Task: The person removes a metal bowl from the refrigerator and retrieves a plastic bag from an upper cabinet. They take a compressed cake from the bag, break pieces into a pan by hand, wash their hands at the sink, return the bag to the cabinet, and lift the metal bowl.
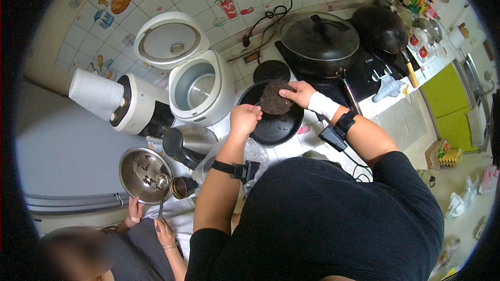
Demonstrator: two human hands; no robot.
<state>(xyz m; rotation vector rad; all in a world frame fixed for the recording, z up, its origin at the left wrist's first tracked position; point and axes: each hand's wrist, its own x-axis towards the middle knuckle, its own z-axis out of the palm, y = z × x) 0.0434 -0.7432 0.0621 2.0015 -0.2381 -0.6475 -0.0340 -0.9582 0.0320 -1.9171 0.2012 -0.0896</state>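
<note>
Over a round black frying pan (276,134) hangs a dark brown, rough-edged pancake (274,103). My right hand (300,94) grips its upper right side, thumb on the near face. At its lower left edge, my left hand (246,118) is closed in a pinch, with the fingertips against the pancake. The pan sits on the white tiled counter, and its far part is partly covered by the pancake and my hands. A black round disc (271,71) lies just behind the pan.
An open rice cooker (195,91) stands left of the pan, near a kettle (190,143) and a paper roll (96,93). A lidded wok (320,39) is behind right. At lower left, another person's hands hold a ladle (162,181) and steel bowl (127,169).
</note>
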